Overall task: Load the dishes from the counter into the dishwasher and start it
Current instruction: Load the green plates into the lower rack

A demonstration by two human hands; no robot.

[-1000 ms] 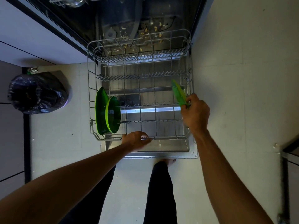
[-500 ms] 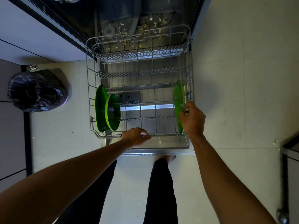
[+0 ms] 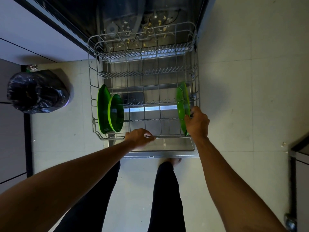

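Wire rack (image 3: 89,77) holds big plate (image 3: 102,104), small plate (image 3: 116,113) left, third plate (image 3: 182,104) right.

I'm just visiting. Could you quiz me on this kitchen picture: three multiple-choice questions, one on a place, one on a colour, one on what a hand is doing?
1. Where does the black bag lie? A) on the floor, left of the rack B) inside the rack C) on a shelf
2. What colour is the plate in the right hand? A) white B) green C) blue
3. What is the left hand doing? A) hanging free B) holding a cup C) gripping the rack's front rail
Answers: 1 A, it sits on the floor; 2 B, it is bright green; 3 C, fingers curl round the rail.
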